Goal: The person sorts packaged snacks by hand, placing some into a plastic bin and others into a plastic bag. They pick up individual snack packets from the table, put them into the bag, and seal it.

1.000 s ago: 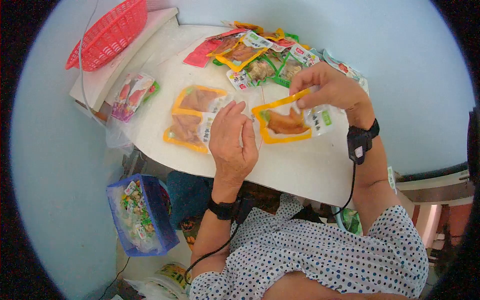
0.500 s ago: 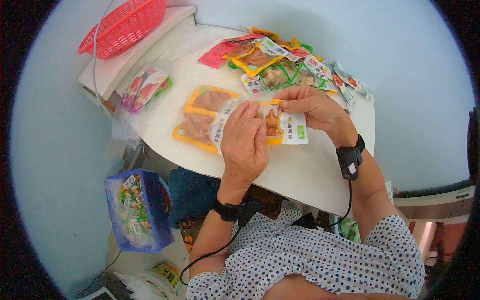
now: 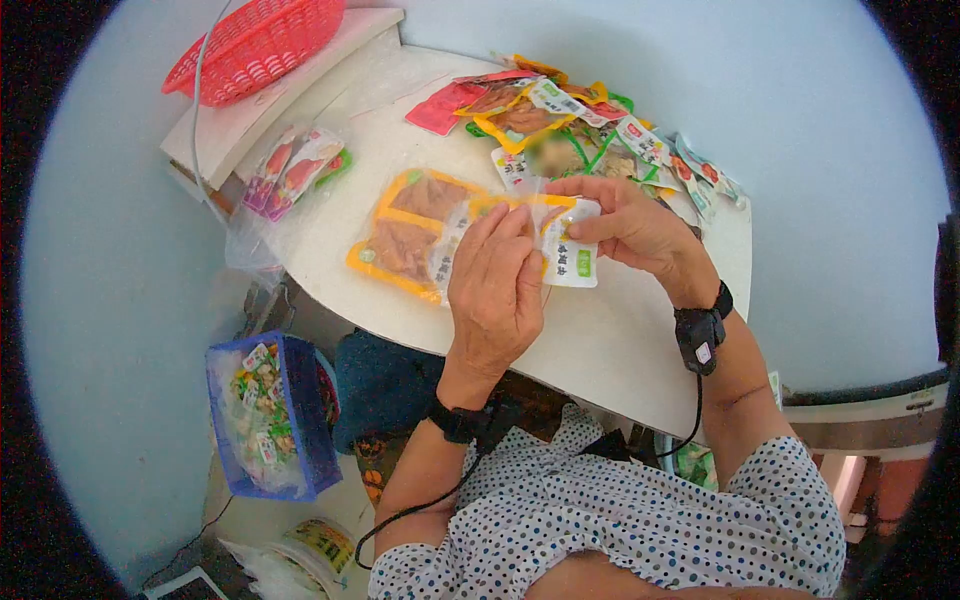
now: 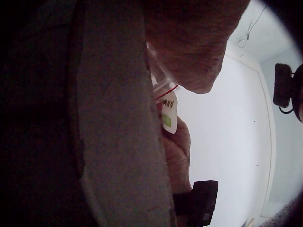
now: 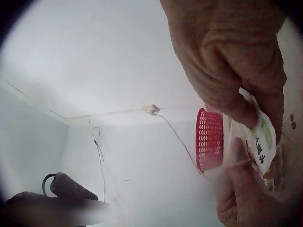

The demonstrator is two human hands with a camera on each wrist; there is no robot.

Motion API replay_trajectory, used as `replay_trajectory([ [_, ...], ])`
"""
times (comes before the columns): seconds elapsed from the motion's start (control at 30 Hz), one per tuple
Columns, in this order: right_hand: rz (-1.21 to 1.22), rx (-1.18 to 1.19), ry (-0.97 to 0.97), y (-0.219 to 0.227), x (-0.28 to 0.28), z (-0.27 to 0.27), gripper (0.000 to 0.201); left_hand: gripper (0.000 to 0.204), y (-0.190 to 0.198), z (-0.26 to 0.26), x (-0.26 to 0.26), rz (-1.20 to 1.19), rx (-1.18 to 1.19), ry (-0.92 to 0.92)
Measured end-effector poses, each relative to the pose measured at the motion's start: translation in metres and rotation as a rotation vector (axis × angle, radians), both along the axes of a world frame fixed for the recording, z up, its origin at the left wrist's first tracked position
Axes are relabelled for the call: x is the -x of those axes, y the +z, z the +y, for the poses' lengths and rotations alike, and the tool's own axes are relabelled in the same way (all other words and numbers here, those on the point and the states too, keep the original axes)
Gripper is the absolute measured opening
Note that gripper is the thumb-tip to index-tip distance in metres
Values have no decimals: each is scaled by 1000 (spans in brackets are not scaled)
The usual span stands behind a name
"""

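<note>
My right hand point(image 3: 645, 232) pinches a yellow-edged snack pouch point(image 3: 574, 255) by its white printed end. The pouch's other end is at the mouth of a clear zip bag point(image 4: 163, 85), partly hidden behind the left fingers. My left hand point(image 3: 495, 295) holds the mouth side of that bag, its thumb and fingertips at the film in the right wrist view. Two more yellow-edged pouches point(image 3: 402, 250) with brown meat lie side by side inside the bag on the white table point(image 3: 600, 335). A red zip line shows on the bag in the left wrist view.
A heap of mixed snack packets point(image 3: 525, 118) lies at the table's back. Purple-and-white packets point(image 3: 295, 170) in clear plastic lie by the left edge. A red basket point(image 3: 262, 50) sits on a raised ledge. Below stands a blue bin point(image 3: 312, 420) holding small packets.
My right hand has brought the single pouch down and left from above the table to the bag's mouth, where its meat end is now mostly covered. The left hand has stayed on the bag.
</note>
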State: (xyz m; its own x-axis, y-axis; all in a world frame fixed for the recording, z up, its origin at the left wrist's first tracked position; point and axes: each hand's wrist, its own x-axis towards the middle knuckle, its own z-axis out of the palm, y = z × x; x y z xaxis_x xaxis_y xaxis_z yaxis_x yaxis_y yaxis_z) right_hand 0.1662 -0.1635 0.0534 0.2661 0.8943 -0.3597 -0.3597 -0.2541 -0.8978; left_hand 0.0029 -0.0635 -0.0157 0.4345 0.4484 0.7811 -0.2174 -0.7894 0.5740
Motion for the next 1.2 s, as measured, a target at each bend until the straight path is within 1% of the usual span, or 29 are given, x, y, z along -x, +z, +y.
replay_trajectory([
  [0.1,46,-36,-31,0,-3,0,40,6,-1,1,1,13,5,-10],
  [0.2,128,-57,-32,-4,-4,1,39,7,-1,1,0,16,-3,0],
  [0.4,66,-6,-77,-27,3,6,40,7,2,1,1,21,3,-2],
  [0.5,55,-93,-106,-35,12,9,39,8,1,1,1,28,-11,0],
  [0.6,36,-112,-269,-36,33,17,37,8,0,1,0,38,-4,-17],
  [0.7,-552,70,-154,-34,35,15,35,8,-1,1,0,37,3,-21],
  [0.8,-605,143,-153,-16,43,16,38,8,-1,2,0,41,4,-19],
  [0.9,-542,132,-96,-18,36,14,43,8,-1,2,0,47,2,-16],
  [1.0,-465,-38,-88,-26,32,13,47,9,-2,1,0,47,0,-11],
  [1.1,-447,-62,-109,-29,35,15,48,9,-1,1,0,38,-2,-13],
  [1.2,-451,-5,-203,-24,39,16,47,8,-1,1,-1,26,0,-19],
])
